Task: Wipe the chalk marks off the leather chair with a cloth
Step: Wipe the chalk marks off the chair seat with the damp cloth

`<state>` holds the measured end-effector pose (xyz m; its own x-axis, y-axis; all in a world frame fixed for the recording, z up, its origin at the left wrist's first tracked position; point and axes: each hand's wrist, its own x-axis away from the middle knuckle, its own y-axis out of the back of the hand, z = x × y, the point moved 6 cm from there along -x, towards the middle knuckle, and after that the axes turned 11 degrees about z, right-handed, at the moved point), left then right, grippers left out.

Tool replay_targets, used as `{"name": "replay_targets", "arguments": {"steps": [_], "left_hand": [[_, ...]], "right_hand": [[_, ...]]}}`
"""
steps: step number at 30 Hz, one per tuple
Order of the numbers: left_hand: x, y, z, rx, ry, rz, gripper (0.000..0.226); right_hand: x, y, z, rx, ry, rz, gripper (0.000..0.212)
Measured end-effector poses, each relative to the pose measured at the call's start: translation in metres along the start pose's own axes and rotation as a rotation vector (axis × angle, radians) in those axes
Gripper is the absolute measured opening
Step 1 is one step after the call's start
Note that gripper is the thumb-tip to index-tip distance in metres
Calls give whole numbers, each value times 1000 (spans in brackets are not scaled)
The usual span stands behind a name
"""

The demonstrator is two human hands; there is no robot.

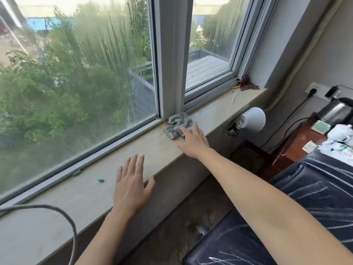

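A crumpled grey cloth (pixel 176 124) lies on the beige windowsill (pixel 86 190) against the window frame. My right hand (pixel 193 141) reaches over the sill with fingers spread, its fingertips touching the cloth's near edge without gripping it. My left hand (pixel 131 185) rests flat and open on the sill's front edge, to the left of the cloth. The dark leather chair (pixel 315 190) stands at the lower right, streaked with white chalk marks, partly hidden by my right forearm.
Two green chalk pieces (pixel 101 180) lie on the sill left of my left hand. A grey cable (pixel 63 215) loops at lower left. A white lamp (pixel 252 120) hangs below the sill. A wooden table (pixel 301 138) with a kettle and papers stands at right.
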<state>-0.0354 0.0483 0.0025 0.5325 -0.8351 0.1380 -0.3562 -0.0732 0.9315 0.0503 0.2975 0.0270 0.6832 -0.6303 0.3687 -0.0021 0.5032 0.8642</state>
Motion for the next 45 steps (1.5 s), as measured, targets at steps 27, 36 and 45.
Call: {"name": "replay_targets", "arguments": {"steps": [27, 36, 45], "left_hand": [[87, -220, -119, 161, -588, 164, 69], [125, -371, -78, 121, -660, 152, 73], [164, -511, -11, 114, -740, 282, 71]], "right_hand": [[284, -258, -324, -949, -851, -427, 13], [357, -445, -425, -833, -1162, -487, 27], [308, -575, -396, -452, -949, -476, 36]]}}
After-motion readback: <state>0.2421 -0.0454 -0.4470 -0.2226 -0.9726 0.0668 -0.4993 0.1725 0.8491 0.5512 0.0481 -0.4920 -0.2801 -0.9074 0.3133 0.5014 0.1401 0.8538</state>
